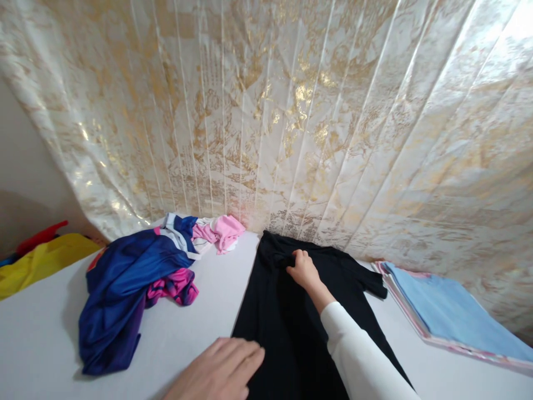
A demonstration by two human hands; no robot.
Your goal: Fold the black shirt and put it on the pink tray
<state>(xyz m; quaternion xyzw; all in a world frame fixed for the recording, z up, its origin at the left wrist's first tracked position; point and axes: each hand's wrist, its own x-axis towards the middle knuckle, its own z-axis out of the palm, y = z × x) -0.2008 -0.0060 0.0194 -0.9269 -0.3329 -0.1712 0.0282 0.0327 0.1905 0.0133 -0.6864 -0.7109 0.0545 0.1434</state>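
Note:
A black short-sleeved shirt [275,333] lies spread on the white surface, its upper end close to the curtain. One short sleeve points out to the right; the left one looks bunched or folded inward. My right hand [305,271] reaches over the shirt and pinches a dark fold of it near the upper left. Low in the picture, my left hand [220,369] is at the shirt's left edge, fingers stretched out and held together, palm down. Whether it presses on the cloth I cannot tell.
Crumpled blue and pink clothing [129,278] lies to the left, with a pink garment [228,230] behind it. Yellow cloth [50,258] is at the far left. A folded stack topped with light blue cloth [453,311] sits at right. A gold-patterned curtain [266,111] hangs behind.

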